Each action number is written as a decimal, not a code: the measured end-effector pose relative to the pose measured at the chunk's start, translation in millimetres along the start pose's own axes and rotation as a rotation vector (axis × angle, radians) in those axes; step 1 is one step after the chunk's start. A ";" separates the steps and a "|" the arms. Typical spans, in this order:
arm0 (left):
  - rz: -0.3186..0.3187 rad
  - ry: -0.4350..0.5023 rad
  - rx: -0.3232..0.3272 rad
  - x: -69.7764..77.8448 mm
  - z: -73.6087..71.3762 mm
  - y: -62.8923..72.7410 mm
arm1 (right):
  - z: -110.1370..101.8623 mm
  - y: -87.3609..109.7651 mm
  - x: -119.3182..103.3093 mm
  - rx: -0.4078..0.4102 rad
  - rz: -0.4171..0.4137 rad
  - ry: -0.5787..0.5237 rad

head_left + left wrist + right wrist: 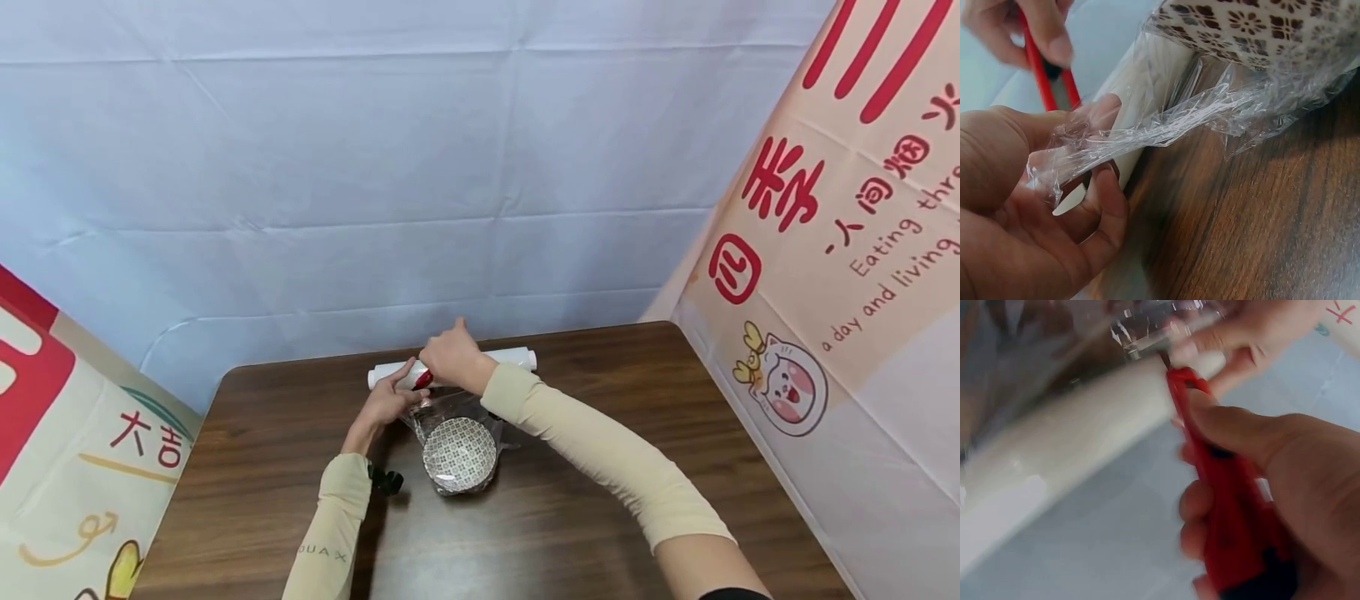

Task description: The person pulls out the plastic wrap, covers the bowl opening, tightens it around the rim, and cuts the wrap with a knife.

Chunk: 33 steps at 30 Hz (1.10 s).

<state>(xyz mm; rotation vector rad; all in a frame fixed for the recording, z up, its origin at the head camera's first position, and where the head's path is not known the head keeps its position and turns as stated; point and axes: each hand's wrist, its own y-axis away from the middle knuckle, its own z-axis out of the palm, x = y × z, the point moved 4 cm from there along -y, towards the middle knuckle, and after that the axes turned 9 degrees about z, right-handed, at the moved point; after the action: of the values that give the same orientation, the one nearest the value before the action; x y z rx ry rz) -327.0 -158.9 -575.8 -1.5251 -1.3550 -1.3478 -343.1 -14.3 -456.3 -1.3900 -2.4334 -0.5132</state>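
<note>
A patterned bowl (459,454) stands on the table under clear cling film. Behind it lies a white roll of cling film (517,358), with a gathered strip of the film (1191,122) stretching between roll and bowl. My left hand (385,405) pinches this bunched film between thumb and fingers, beside the roll's left part. In my right hand (454,358) is a red utility knife (1225,500) with black parts, its handle gripped and the thumb along its top. The blade tip points at the film, close by the left fingertips.
The brown wooden table (570,533) has its far edge just behind the roll. A pale cloth backdrop (360,167) hangs beyond that edge. Printed cloth panels (862,350) stand at both sides. A black wrist camera (386,480) sits at the left wrist.
</note>
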 end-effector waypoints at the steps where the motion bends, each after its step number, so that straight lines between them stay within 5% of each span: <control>1: -0.001 0.004 -0.009 -0.6 -0.1 0.9 | -0.2 1.1 3.3 -0.013 0.012 0.025; 7: -0.009 -0.004 -0.043 -1.3 -0.8 3.6 | 0.9 9.7 23.7 -0.030 0.005 0.083; 23: 0.010 0.003 -0.091 6.0 -1.6 3.9 | 26.3 34.2 93.8 -0.016 0.013 -0.195; 33: 0.100 -0.234 -0.168 21.2 19.0 -1.8 | 12.0 45.4 119.8 0.048 0.053 -0.341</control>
<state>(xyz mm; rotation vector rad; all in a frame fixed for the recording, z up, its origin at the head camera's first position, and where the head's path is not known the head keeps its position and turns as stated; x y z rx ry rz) -325.6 -135.2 -560.0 -1.8874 -1.3098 -1.2792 -363.5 103.8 -409.6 -1.6307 -2.6381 -0.2159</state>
